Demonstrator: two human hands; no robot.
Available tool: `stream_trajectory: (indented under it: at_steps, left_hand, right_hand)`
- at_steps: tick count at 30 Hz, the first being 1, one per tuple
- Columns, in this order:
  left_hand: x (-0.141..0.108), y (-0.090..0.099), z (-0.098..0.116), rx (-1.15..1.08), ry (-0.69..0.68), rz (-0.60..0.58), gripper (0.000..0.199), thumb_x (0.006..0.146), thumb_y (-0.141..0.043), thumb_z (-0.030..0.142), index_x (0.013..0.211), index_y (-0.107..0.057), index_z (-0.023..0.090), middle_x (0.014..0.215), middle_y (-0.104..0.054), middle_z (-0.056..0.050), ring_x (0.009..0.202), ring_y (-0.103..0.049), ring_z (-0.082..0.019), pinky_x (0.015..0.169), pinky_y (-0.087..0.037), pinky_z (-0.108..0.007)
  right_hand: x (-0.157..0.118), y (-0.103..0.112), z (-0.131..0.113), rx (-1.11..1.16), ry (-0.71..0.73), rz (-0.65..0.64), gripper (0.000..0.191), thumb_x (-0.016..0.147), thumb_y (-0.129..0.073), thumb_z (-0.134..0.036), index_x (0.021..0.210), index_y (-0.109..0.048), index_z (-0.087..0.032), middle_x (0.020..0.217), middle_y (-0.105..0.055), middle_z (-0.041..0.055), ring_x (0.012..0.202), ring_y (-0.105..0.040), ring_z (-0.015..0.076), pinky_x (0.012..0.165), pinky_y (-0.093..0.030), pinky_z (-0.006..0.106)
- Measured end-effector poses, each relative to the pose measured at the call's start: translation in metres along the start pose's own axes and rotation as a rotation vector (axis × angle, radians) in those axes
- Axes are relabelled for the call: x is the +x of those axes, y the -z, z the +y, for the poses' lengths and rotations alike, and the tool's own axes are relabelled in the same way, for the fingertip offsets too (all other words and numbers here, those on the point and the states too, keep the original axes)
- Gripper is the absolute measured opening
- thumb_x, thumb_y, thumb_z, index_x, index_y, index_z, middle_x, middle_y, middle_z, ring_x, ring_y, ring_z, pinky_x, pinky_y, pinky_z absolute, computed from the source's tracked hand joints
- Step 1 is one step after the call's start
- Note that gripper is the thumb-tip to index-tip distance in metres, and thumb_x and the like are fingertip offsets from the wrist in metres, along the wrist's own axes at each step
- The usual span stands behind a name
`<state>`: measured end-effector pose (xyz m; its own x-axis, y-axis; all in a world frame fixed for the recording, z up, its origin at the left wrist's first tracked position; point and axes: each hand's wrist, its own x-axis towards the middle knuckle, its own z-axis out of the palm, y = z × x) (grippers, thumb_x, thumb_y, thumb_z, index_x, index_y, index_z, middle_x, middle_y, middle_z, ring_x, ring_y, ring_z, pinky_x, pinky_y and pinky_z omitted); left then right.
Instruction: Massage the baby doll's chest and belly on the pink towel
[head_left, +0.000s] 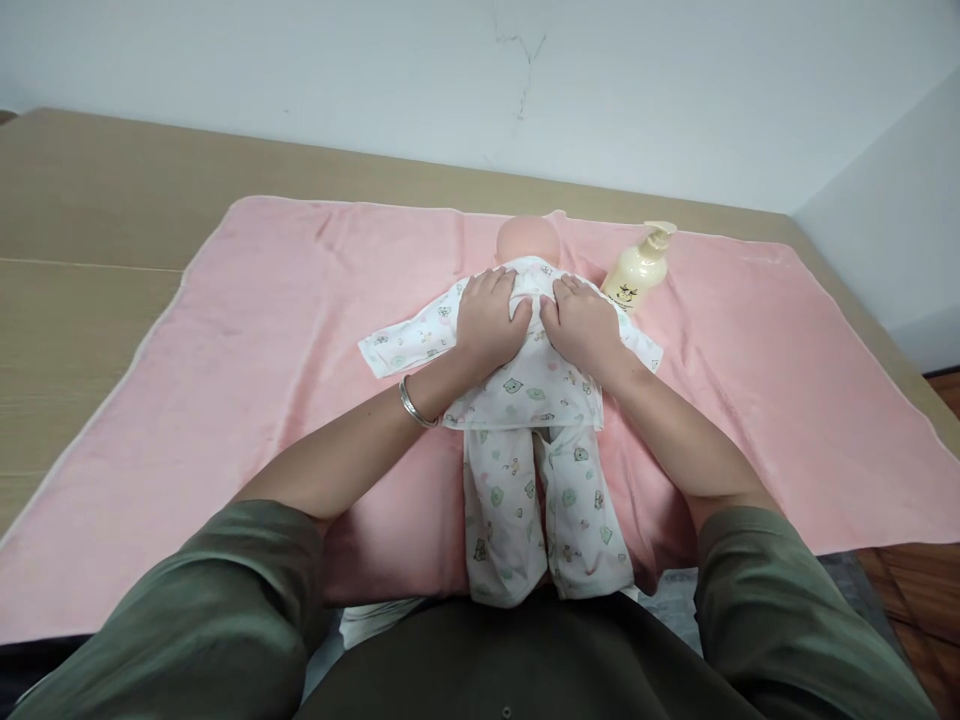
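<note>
A baby doll [528, 240] lies on a pink blanket, its bald head pointing away from me and no face showing. It wears a white printed top [536, 385] and matching trousers [506, 500]. My left hand [491, 318] rests flat on the upper left of the top, fingers stretched out. On the upper right, my right hand [583, 322] lies the same way, palm down. The two thumbs come close together near the middle of the top without holding anything. Both sleeves spread out sideways, the right one partly hidden by my hand and forearm.
The pink blanket [300, 320] covers much of a wooden table [90, 210]. A cream pump bottle [637, 268] stands on it just beyond the doll's right sleeve. Behind the table rises a white wall [375, 90]. The doll's trouser legs reach the near edge by my body.
</note>
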<state>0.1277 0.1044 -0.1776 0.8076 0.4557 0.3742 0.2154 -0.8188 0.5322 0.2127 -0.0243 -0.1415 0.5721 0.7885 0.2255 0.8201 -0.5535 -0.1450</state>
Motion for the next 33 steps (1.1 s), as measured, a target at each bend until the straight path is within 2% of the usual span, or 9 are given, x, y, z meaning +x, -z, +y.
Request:
stream_trajectory:
  at_steps: [9, 15, 18, 21, 24, 26, 28, 30, 33]
  left_hand:
    - [0.0, 0.002, 0.003, 0.062, 0.017, -0.001, 0.056, 0.09, -0.039, 0.036, 0.133, -0.057, 0.005, 0.136, -0.055, -0.016, 0.129, -0.048, -0.029, 0.115, -0.033, -0.045]
    - [-0.006, 0.004, 0.007, 0.095, -0.065, 0.144, 0.048, 0.092, -0.04, 0.039, 0.115, -0.068, 0.007, 0.115, -0.067, -0.014, 0.109, -0.06, -0.026, 0.1, -0.045, -0.04]
    - [-0.008, 0.005, 0.009, 0.103, -0.073, 0.172, 0.044, 0.094, -0.041, 0.038, 0.112, -0.069, 0.01, 0.112, -0.068, -0.012, 0.108, -0.061, -0.026, 0.099, -0.046, -0.04]
    - [-0.008, 0.005, 0.01, 0.105, -0.052, 0.133, 0.045, 0.094, -0.041, 0.037, 0.116, -0.068, 0.009, 0.116, -0.067, -0.013, 0.113, -0.059, -0.027, 0.102, -0.045, -0.04]
    - [-0.004, 0.004, 0.007, 0.128, -0.02, 0.058, 0.051, 0.093, -0.042, 0.038, 0.128, -0.061, 0.005, 0.13, -0.06, -0.015, 0.124, -0.053, -0.03, 0.11, -0.04, -0.044]
    - [-0.002, 0.003, 0.005, 0.14, 0.002, 0.02, 0.055, 0.093, -0.042, 0.037, 0.133, -0.057, 0.003, 0.135, -0.056, -0.017, 0.128, -0.049, -0.032, 0.113, -0.036, -0.047]
    - [-0.002, 0.003, 0.004, 0.139, 0.01, 0.015, 0.056, 0.092, -0.042, 0.038, 0.132, -0.057, 0.002, 0.134, -0.056, -0.017, 0.128, -0.05, -0.032, 0.113, -0.036, -0.047]
    - [-0.004, 0.003, 0.006, 0.135, -0.006, 0.042, 0.052, 0.093, -0.041, 0.038, 0.127, -0.062, 0.004, 0.13, -0.06, -0.016, 0.125, -0.053, -0.03, 0.112, -0.038, -0.046]
    - [-0.01, 0.005, 0.011, 0.141, -0.054, 0.109, 0.045, 0.096, -0.037, 0.037, 0.114, -0.068, 0.01, 0.122, -0.065, -0.013, 0.122, -0.055, -0.028, 0.118, -0.029, -0.05]
  right_hand:
    - [0.002, -0.001, 0.001, 0.011, -0.001, -0.076, 0.051, 0.103, -0.036, -0.024, 0.144, -0.046, 0.006, 0.146, -0.042, 0.0202, 0.139, -0.036, 0.0302, 0.12, -0.024, 0.041]
    - [0.006, 0.001, 0.003, 0.022, 0.004, -0.095, 0.05, 0.103, -0.039, -0.021, 0.145, -0.045, 0.005, 0.145, -0.043, 0.0189, 0.138, -0.037, 0.0303, 0.119, -0.025, 0.042]
    - [0.006, 0.004, 0.002, 0.023, 0.022, -0.065, 0.042, 0.102, -0.044, -0.023, 0.135, -0.056, 0.0, 0.138, -0.051, 0.0164, 0.132, -0.045, 0.0298, 0.114, -0.032, 0.039]
    - [0.003, 0.008, -0.001, -0.04, -0.019, -0.04, 0.033, 0.103, -0.044, -0.028, 0.112, -0.066, -0.005, 0.116, -0.063, 0.0156, 0.112, -0.058, 0.0301, 0.095, -0.045, 0.037]
    - [-0.004, 0.01, -0.007, -0.148, -0.027, -0.01, 0.04, 0.106, -0.036, -0.031, 0.096, -0.066, -0.007, 0.093, -0.064, 0.015, 0.093, -0.062, 0.029, 0.081, -0.047, 0.037]
    - [-0.007, 0.009, -0.01, -0.163, -0.01, 0.005, 0.043, 0.107, -0.033, -0.031, 0.094, -0.066, -0.007, 0.091, -0.063, 0.015, 0.093, -0.062, 0.0286, 0.081, -0.047, 0.037]
    - [-0.008, 0.007, -0.011, -0.129, -0.009, -0.002, 0.041, 0.107, -0.034, -0.029, 0.097, -0.067, -0.007, 0.098, -0.065, 0.015, 0.1, -0.062, 0.0281, 0.085, -0.047, 0.037]
    - [-0.005, 0.004, -0.008, -0.07, -0.004, -0.009, 0.037, 0.106, -0.037, -0.026, 0.111, -0.067, -0.004, 0.117, -0.063, 0.0158, 0.116, -0.057, 0.0278, 0.099, -0.045, 0.037]
    - [0.004, -0.001, 0.003, 0.023, 0.034, -0.043, 0.045, 0.104, -0.039, -0.024, 0.139, -0.053, 0.001, 0.143, -0.047, 0.0161, 0.137, -0.041, 0.0265, 0.117, -0.03, 0.037]
